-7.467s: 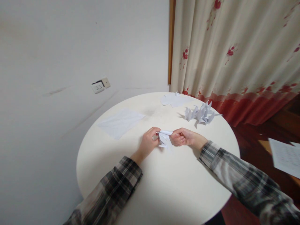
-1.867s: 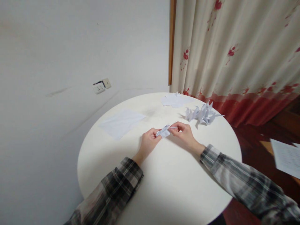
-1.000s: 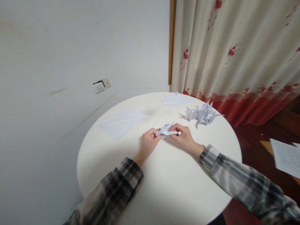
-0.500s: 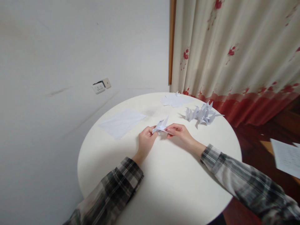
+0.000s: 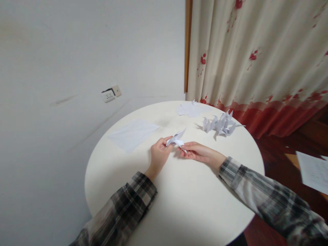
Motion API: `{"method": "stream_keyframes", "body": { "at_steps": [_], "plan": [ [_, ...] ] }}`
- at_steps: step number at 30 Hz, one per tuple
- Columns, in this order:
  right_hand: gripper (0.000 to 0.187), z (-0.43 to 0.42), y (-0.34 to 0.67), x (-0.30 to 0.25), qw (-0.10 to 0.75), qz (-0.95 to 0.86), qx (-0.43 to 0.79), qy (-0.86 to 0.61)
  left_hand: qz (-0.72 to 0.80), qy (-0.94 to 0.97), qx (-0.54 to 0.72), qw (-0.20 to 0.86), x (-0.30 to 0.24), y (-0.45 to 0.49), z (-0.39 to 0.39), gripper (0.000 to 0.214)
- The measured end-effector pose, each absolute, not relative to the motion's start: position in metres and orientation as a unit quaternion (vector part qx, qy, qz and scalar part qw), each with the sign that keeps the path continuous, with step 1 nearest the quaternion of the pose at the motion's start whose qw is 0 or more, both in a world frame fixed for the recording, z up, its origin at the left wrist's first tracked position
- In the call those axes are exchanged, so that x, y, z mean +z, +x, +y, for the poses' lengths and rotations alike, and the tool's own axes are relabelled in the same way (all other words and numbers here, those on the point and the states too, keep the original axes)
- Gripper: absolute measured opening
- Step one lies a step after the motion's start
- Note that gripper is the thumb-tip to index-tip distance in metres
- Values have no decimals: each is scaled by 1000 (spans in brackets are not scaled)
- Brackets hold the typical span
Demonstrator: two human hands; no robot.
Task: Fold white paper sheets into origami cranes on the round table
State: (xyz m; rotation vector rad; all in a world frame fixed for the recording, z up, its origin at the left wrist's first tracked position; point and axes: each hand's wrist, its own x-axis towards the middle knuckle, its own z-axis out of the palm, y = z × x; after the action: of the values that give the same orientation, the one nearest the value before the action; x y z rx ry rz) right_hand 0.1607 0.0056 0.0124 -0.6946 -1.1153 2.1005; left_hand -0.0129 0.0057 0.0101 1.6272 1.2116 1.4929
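Note:
A white folded paper crane (image 5: 176,138) is held between my two hands just above the table. My left hand (image 5: 160,153) pinches its left end, with the thumb in front and fingers behind. At its lower right, my right hand (image 5: 196,151) grips a flap between thumb and fingers. One pointed wing sticks up to the right. To the left of my hands a flat sheet of white paper (image 5: 134,133) lies on the round white table (image 5: 169,205). Several finished paper cranes (image 5: 222,124) stand clustered beyond my right hand.
At the table's far edge lie more white paper sheets (image 5: 191,110) with a small folded piece beside them. A wall (image 5: 64,51) with a socket (image 5: 108,96) borders the left side. A flowered curtain (image 5: 256,68) hangs behind. Printed paper (image 5: 312,172) lies lower right.
My right hand has shifted slightly down and turned, its fingers now showing beneath the flap. The crane's right flap has been bent downward. My left hand is nearly unmoved.

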Motion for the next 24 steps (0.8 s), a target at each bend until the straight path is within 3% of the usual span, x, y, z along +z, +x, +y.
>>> {"method": "stream_keyframes", "body": {
  "at_steps": [14,24],
  "plan": [
    [21,5,163,13,324,-416,809,-258,457,620,556,311,10,-12,5,7],
    [16,5,162,15,384,-412,779,-278,438,600,563,363,8,-10,6,9]
  ]
}}
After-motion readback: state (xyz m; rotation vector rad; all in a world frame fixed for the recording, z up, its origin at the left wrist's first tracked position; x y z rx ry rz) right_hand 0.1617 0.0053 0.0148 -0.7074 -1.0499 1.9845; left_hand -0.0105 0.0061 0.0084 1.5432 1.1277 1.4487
